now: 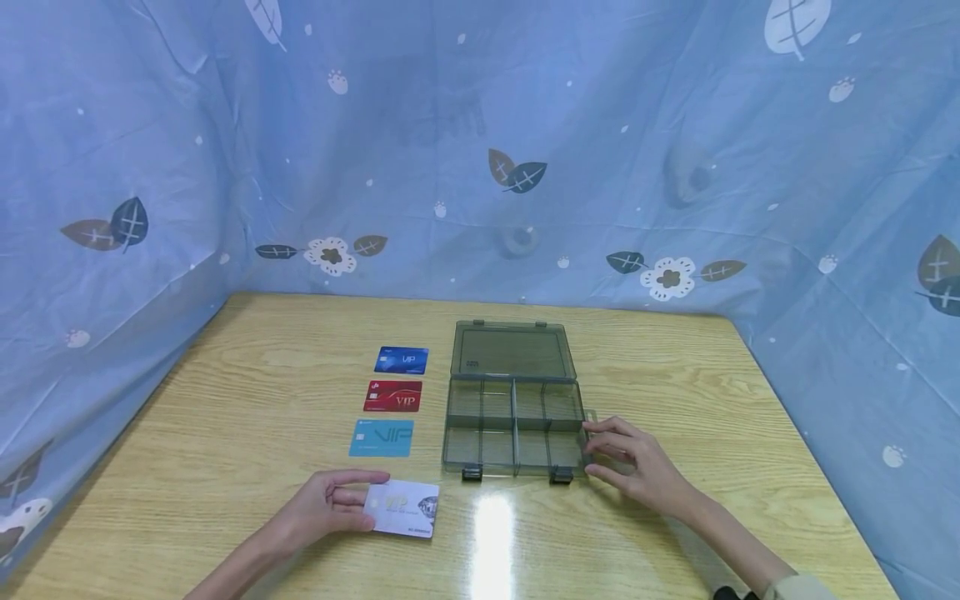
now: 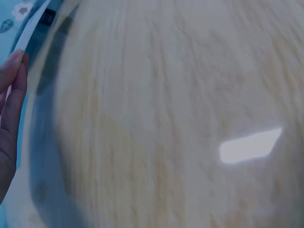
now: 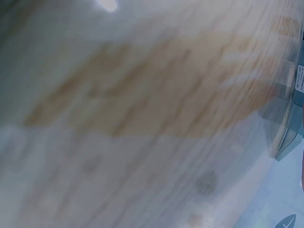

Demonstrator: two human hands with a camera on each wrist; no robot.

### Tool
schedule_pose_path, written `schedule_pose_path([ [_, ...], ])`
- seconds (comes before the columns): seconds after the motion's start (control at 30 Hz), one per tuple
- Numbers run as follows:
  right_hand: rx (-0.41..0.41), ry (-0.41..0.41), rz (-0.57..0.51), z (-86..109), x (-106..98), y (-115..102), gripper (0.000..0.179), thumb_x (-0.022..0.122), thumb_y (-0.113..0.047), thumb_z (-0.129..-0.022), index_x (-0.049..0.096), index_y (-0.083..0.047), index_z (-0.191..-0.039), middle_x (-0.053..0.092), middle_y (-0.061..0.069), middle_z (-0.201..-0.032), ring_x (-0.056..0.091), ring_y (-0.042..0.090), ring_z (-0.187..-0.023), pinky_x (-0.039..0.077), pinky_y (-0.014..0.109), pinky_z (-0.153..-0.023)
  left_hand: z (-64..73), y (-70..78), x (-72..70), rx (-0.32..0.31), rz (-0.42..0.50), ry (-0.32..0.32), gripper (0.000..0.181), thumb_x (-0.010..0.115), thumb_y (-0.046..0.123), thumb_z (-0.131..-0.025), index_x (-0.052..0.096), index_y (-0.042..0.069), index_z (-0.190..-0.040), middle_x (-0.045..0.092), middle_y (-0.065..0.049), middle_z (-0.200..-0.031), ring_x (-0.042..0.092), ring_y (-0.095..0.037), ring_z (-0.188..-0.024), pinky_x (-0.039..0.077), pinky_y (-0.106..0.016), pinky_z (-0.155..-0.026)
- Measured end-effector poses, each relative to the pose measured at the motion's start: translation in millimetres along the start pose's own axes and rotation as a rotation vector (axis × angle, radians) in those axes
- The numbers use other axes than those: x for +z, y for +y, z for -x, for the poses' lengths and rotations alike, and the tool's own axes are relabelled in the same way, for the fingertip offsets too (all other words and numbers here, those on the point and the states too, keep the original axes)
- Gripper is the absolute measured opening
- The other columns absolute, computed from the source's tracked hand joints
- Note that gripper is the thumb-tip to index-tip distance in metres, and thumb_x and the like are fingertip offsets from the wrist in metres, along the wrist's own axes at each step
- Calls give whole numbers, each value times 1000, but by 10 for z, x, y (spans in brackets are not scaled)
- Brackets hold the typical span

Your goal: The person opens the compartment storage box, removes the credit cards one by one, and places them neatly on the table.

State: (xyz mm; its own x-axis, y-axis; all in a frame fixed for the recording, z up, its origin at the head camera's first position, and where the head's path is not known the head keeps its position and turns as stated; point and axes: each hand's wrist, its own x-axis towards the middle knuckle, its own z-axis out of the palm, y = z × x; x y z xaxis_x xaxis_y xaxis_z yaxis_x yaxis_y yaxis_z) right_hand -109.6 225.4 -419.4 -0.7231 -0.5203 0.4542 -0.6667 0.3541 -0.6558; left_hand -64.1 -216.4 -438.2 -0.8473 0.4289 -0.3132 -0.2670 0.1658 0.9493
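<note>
A white VIP card (image 1: 405, 510) is pinched by its left end between the thumb and fingers of my left hand (image 1: 335, 504), over the table in front of the other cards. In the left wrist view, that card (image 2: 31, 23) shows nearly edge-on above the fingertips. My right hand (image 1: 636, 462), fingers bent loosely, rests at the right side of a clear grey plastic box (image 1: 515, 425). The box has its lid (image 1: 513, 350) laid back, and its several compartments hold nothing. At the right edge of the right wrist view, only a corner of the box (image 3: 289, 135) appears.
Left of the box, a blue card (image 1: 402, 360), a red card (image 1: 393, 396) and a teal card (image 1: 381, 438) lie in a column on the wooden table (image 1: 285, 375). A blue patterned cloth (image 1: 420, 125) hangs behind and along both sides.
</note>
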Motion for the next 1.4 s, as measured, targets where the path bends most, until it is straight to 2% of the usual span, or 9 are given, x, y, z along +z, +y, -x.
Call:
schedule_pose_path([
  [0.13, 8, -4, -2, 7, 3, 7, 24, 75, 15, -71, 66, 2, -89, 58, 25, -106, 60, 44, -92, 56, 41, -73, 51, -49, -57, -2, 4, -3, 60, 73, 12, -84, 48, -8, -135, 67, -18, -113, 65, -22, -106, 52, -22, -82],
  [0.4, 2, 1, 0, 11, 17, 17, 24, 75, 15, -70, 66, 2, -88, 58, 25, -106, 60, 43, -92, 56, 41, -74, 152, -130, -187, 51, -9, -23, 60, 70, 7, -86, 43, -12, -136, 65, -22, -115, 65, -17, -103, 51, -22, -83],
  [0.6, -5, 4, 10, 9, 19, 17, 25, 76, 15, -70, 66, 1, -88, 58, 25, -105, 61, 42, -91, 56, 41, -73, 212, -157, -286, 9, 5, 29, 63, 71, 9, -86, 41, -11, -138, 67, -19, -114, 66, -16, -102, 50, -21, -84],
  [0.73, -5, 5, 8, 10, 16, 14, 25, 76, 15, -69, 66, 2, -88, 58, 25, -105, 60, 43, -91, 56, 40, -73, 233, -173, -329, 23, -23, 49, 64, 71, 8, -85, 40, -13, -137, 67, -19, -113, 66, -15, -102, 50, -21, -83],
  [0.97, -5, 6, 9, -2, 4, -20, 25, 76, 15, -70, 66, 2, -88, 58, 24, -106, 61, 42, -91, 56, 41, -73, 213, -182, -365, 2, -48, 62, 63, 72, 12, -86, 42, -11, -137, 68, -17, -112, 66, -15, -101, 50, -19, -83],
  [1.17, -2, 2, 2, -3, 4, -8, 25, 76, 14, -70, 66, 1, -89, 58, 25, -106, 61, 43, -92, 56, 42, -73, 182, -187, -386, 50, -83, 36, 62, 72, 10, -85, 42, -15, -134, 67, -22, -111, 67, -15, -99, 52, -21, -80],
  [1.4, 0, 2, 4, -2, 8, 7, 25, 76, 14, -70, 66, 1, -88, 58, 24, -106, 61, 43, -92, 56, 42, -73, 141, -144, -369, 37, -129, 59, 61, 73, 13, -85, 46, -13, -133, 69, -20, -108, 67, -13, -97, 51, -19, -80],
])
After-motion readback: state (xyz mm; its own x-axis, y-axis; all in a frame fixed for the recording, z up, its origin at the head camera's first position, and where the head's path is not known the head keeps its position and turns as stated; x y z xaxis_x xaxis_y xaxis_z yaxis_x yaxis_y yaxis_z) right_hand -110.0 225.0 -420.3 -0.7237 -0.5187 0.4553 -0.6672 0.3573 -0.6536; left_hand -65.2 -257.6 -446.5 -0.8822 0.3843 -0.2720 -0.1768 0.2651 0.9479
